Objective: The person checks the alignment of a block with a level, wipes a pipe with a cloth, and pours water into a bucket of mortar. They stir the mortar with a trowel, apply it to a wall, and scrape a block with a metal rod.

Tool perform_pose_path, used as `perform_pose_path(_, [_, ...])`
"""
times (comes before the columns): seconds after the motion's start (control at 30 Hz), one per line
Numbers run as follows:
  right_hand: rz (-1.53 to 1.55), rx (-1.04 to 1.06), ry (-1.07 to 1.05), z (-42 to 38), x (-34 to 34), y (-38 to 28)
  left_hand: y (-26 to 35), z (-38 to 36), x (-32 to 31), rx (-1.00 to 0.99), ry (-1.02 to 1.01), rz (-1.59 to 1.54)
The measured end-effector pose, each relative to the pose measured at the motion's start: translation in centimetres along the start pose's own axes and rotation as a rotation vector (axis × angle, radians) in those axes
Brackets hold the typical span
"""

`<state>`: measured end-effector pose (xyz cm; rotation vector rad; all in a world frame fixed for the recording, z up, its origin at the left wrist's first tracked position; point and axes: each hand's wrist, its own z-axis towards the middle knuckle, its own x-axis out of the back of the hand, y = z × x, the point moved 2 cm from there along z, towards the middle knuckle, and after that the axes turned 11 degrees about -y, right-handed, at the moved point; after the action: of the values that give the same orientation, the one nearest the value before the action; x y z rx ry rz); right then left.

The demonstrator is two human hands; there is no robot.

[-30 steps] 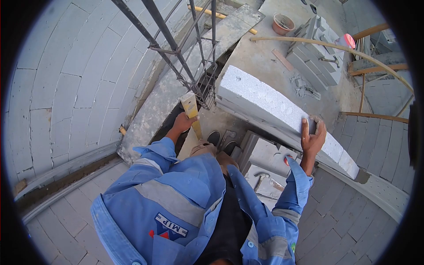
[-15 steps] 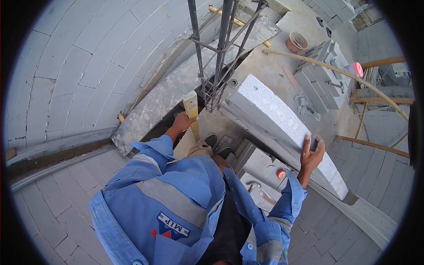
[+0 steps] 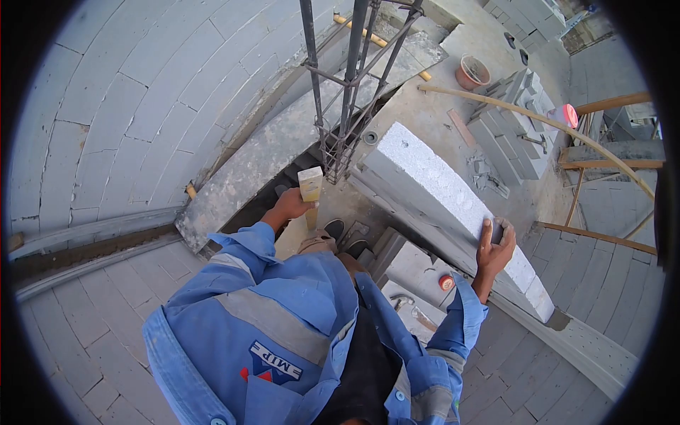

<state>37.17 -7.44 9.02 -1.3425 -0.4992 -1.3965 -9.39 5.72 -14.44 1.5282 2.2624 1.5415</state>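
My left hand [image 3: 292, 204] is closed around a yellow spirit level [image 3: 310, 185], held upright with its pale end tilted up towards me. Just beyond it stands a tied steel rebar cage [image 3: 348, 92]. On my right runs a low wall of light grey blocks [image 3: 439, 177] with a rough white top. My right hand [image 3: 496, 248] rests on the top of this wall, towards its near end, thumb and fingers apart. Some of its fingertips are hidden at the far edge.
A hammer [image 3: 402, 300] and a red tape roll [image 3: 446, 282] lie on blocks inside the low wall. A bucket [image 3: 472, 72], stacked blocks [image 3: 520, 127] and a bent wooden pole [image 3: 531, 110] are beyond it. A tall block wall [image 3: 120, 106] rises at left.
The spirit level's upper end has tipped towards me, so its end face now shows. My left hand has shifted slightly; my right hand stays on the wall top.
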Motion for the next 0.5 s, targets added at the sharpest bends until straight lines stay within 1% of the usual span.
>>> perform_pose_path(0.07, [-0.004,-0.012,-0.012,0.0,0.1,-0.2,0.4,-0.7,0.6,-0.005,-0.088,0.029])
perform_pose_path(0.1, [-0.008,-0.032,-0.015,0.0,0.2,-0.3,0.3,-0.8,0.5,-0.001,-0.088,0.026])
perform_pose_path(0.13, [-0.01,-0.049,-0.018,0.0,0.1,-0.3,0.1,-0.8,0.3,0.049,-0.08,0.037])
perform_pose_path(0.17, [-0.006,-0.043,-0.019,0.0,0.0,-0.2,-0.2,-0.8,0.3,0.097,-0.068,0.049])
perform_pose_path(0.2, [-0.015,-0.013,-0.013,-0.1,-0.1,0.0,-0.9,-0.6,-0.1,0.098,-0.06,0.047])
perform_pose_path(0.23, [-0.025,0.015,-0.007,0.0,-0.1,0.2,-2.1,-0.3,-1.1,0.137,-0.067,0.056])
perform_pose_path(0.37, [-0.026,0.014,0.008,0.0,0.0,-0.1,-5.0,0.9,-4.4,0.243,-0.099,0.08])
perform_pose_path(0.43, [0.002,0.009,-0.001,0.0,0.0,-0.1,-5.7,1.8,-5.6,0.276,-0.101,0.106])
perform_pose_path(0.47, [-0.008,0.004,-0.004,0.0,0.0,-0.1,-5.1,2.1,-5.8,0.311,-0.093,0.132])
perform_pose_path(0.5, [0.001,0.016,0.0,0.0,0.0,-0.2,-4.5,2.4,-5.8,0.306,-0.102,0.13])
